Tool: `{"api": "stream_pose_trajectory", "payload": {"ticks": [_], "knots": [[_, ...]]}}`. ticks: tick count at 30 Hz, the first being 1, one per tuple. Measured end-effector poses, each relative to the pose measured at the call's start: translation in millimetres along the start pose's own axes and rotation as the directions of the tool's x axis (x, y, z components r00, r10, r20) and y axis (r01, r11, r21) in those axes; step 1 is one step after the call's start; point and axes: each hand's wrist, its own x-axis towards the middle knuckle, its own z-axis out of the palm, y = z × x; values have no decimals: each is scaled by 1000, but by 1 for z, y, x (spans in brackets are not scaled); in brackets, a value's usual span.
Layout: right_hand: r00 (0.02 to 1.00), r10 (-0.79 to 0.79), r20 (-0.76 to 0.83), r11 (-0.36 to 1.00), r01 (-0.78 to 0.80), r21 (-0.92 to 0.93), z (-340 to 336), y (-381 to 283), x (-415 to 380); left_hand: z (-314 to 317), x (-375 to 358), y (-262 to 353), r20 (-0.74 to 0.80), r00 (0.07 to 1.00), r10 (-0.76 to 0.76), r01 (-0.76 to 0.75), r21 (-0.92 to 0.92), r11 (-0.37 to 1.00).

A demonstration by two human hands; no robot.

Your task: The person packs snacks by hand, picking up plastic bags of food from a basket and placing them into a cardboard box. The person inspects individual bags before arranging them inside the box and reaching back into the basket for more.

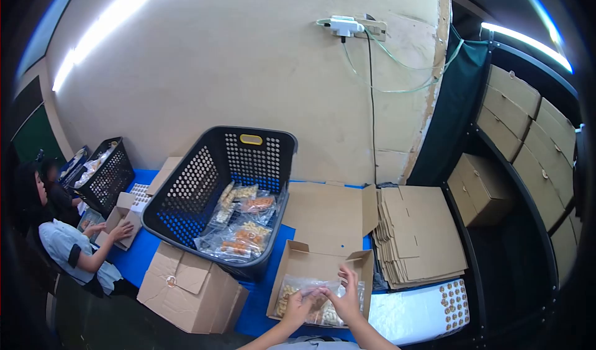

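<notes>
An open cardboard box (278, 283) with its lid folded back lies before me, holding clear plastic bags of pale snack pieces (331, 313). Over it, my left hand (299, 308) pinches the top of a clear plastic bag (312, 284). My right hand (347, 299) is at the same bag, its thumb against the plastic near my left fingertips and its other fingers raised and curved. The right hand's exact grip is partly hidden. To the left stands a black perforated basket (180, 195) with several bags of orange and pale snacks (239, 241).
Flat cardboard boxes (428, 232) are stacked at right, behind a sheet of round stickers (410, 313). A closed carton (186, 288) stands front left. Further left, a person (84, 251) handles a small box (121, 226). Shelves with cartons (515, 111) line the right.
</notes>
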Motion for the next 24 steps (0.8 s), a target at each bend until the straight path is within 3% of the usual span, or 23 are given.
{"api": "stream_pose_trajectory", "payload": {"ticks": [2,5,8,10,13,14,15,17,19,20,21,22,23,24], "knots": [[997,78,28,997,-78,11,-7,7,-1,-3,-5,-3,-1,999,-51,51,33,998],[951,197,239,907,-269,323,-13,8,2,-7,-4,-9,-11,996,-91,92,108,990],[964,154,215,926,-217,308,-17,-8,1,-9,2,-7,72,996,-45,42,47,998],[972,182,151,939,-217,267,-21,-10,-2,-9,8,-9,-80,987,136,-134,34,990],[992,94,81,978,-107,176,-21,-18,-2,-15,10,1,-5,987,159,-158,76,984],[985,88,146,970,-118,214,-18,-12,-5,-10,9,2,-7,987,162,-161,75,984],[985,86,149,970,-116,212,-15,-11,-8,0,6,3,2,967,253,-249,184,951],[958,-106,265,988,71,141,-8,-12,-8,9,1,2,22,937,349,-340,291,894],[967,-128,222,991,117,61,-3,-25,-8,11,-1,-2,-134,978,157,-141,126,982],[987,-161,19,980,163,-113,0,-33,-7,5,-2,1,-130,989,72,-68,36,997],[958,-222,-179,944,165,-286,1,-35,-6,4,0,10,-124,988,95,-91,33,995],[981,-181,-73,940,151,-305,-7,-17,-3,3,0,19,-76,996,44,-40,55,998],[978,-192,-75,938,161,-307,-13,6,-2,3,1,22,-30,999,-15,17,81,997],[997,-63,42,998,64,-9,-18,25,2,2,4,18,-26,1000,-4,6,80,997]]}}
